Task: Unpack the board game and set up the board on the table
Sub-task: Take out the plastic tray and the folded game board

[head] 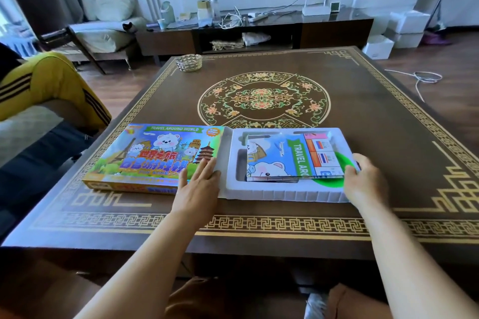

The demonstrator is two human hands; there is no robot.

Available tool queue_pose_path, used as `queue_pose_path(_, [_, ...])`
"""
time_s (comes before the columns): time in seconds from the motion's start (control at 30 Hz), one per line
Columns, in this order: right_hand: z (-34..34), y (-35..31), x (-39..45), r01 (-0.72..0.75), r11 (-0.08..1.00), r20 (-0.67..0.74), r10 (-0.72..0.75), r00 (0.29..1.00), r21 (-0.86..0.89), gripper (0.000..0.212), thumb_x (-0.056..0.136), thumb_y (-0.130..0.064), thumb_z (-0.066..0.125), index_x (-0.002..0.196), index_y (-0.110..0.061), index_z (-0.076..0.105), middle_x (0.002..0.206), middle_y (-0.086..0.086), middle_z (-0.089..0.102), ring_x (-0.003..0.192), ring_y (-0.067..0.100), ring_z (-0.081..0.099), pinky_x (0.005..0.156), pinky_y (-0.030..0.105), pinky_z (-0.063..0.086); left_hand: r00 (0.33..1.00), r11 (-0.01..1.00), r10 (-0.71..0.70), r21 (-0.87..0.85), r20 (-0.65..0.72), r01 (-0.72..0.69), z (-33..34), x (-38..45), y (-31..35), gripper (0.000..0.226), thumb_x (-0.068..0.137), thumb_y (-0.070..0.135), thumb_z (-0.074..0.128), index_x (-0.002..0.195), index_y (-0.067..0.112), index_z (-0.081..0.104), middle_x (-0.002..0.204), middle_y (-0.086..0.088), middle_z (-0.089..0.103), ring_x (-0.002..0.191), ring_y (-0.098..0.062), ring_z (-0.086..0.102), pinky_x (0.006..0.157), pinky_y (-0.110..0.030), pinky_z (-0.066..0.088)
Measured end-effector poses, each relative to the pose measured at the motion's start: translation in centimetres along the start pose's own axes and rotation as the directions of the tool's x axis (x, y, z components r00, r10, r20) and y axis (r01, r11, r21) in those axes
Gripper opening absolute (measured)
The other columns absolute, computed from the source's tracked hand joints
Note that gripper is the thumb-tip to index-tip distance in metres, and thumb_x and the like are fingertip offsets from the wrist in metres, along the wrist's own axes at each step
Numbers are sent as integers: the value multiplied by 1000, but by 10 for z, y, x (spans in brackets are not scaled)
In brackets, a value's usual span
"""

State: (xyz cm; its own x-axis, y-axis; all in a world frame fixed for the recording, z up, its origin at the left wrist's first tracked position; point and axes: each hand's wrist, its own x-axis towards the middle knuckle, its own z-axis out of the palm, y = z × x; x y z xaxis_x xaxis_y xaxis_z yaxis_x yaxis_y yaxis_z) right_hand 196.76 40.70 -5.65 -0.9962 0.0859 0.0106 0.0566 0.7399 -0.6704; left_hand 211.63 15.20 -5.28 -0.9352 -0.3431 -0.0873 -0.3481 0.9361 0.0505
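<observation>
1. Your right hand [364,179] curls over the right edge of the folded board [293,159], its fingers clamped on that edge; lift from there slowly so the folded panels stay together instead of fanning open.
2. Your left hand [201,179] lies flat with its fingers straight and slightly apart, pressing where the box lid [153,158] meets the white tray [282,195]. Hold that pressure on the tray rim, since the light plastic looks likely to rise with the board.
3. Raise the right edge first, then slide the board clear toward the bare part of the surface [375,111] beyond the tray, where there looks to be room to unfold it.
4. Watch the green piece [343,163] under the board's right corner; it may catch or come along.
5. The board sits inside the tray, near the front edge of the surface, slightly askew to the tray walls. It is folded, showing a pale blue panel with cartoon bears, a green band lettered "TRAVEL ARO…", and a strip of property squares with flags.
6. The lid lies face up just left of the tray, touching it, printed with bears, landmarks and "TRAVEL AROUND WORLD".
7. A small woven dish [189,62] stands at the far left corner, well apart from your work.
</observation>
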Motion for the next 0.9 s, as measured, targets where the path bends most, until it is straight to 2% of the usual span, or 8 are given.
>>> queue_pose_path(0.1, [0, -1, 1, 39, 999, -56, -39, 998, -11, 35, 96, -20, 42, 128, -13, 56, 124, 19, 58, 112, 39, 52, 96, 40, 42, 994, 991, -55, -126, -92, 43, -10, 3, 15, 55, 88, 6, 41, 140, 21, 31, 159, 5, 5, 147, -12, -5, 115, -47, 4])
queue_pose_path(0.2, [-1, -9, -4, 128, 992, -141, -129, 982, -13, 33, 95, -22, 43, 119, -9, 63, 119, 17, 62, 110, 38, 52, 94, 38, 40, 971, 958, -102, -283, -215, 38, -19, 13, 40, 53, 89, 8, 43, 140, 22, 35, 148, -1, 31, 139, -22, 24, 108, -37, 21])
queue_pose_path(0.27, [-1, -14, -9, 159, 985, -102, -165, 981, -64, 35, 96, -29, 43, 121, -13, 61, 121, 14, 61, 110, 37, 51, 93, 38, 40, 972, 933, -138, -355, -189, 63, -23, 23, 57, 33, 94, 19, 40, 127, 18, 47, 132, -8, 51, 122, -31, 40, 95, -38, 33])
queue_pose_path(0.33, [1, -18, -14, 167, 967, 1, -170, 985, -193, 38, 96, -36, 41, 125, -17, 57, 125, 10, 59, 114, 34, 47, 96, 37, 37, 984, 934, -158, -335, -77, 124, -24, 29, 69, 27, 95, 28, 37, 114, 13, 50, 120, -12, 59, 115, -34, 43, 88, -40, 36])
queue_pose_path(0.47, [4, -22, -15, 145, 947, 61, -133, 989, -286, 43, 95, -42, 42, 131, -22, 51, 129, 5, 57, 120, 30, 40, 100, 38, 34, 980, 944, -199, -271, -10, 189, -20, 36, 81, 37, 94, 35, 41, 125, 15, 45, 123, -10, 59, 126, -30, 34, 97, -40, 31])
queue_pose_path(0.6, [1, -24, -13, 107, 970, 31, -103, 994, -218, 43, 94, -40, 48, 133, -23, 49, 129, 5, 57, 121, 29, 40, 99, 39, 35, 964, 893, -261, -391, -49, 221, -17, 40, 83, 48, 91, 32, 48, 137, 20, 39, 133, -5, 53, 127, -29, 32, 100, -40, 29])
queue_pose_path(0.77, [-1, -18, -10, 74, 974, 22, -71, 997, -215, 38, 93, -39, 51, 129, -26, 52, 129, 2, 56, 122, 29, 39, 99, 41, 35, 963, 879, -255, -435, -84, 194, -7, 38, 80, 50, 89, 34, 54, 136, 23, 39, 136, 0, 48, 132, -26, 28, 106, -39, 26])
queue_pose_path(0.9, [0, -18, -11, 54, 992, 5, -54, 999, -113, 45, 89, -32, 59, 132, -22, 49, 139, 6, 43, 124, 31, 41, 101, 47, 39, 956, 790, -283, -585, -82, 184, -7, 37, 75, 58, 86, 26, 62, 137, 20, 35, 139, -4, 37, 127, -27, 40, 105, -35, 32])
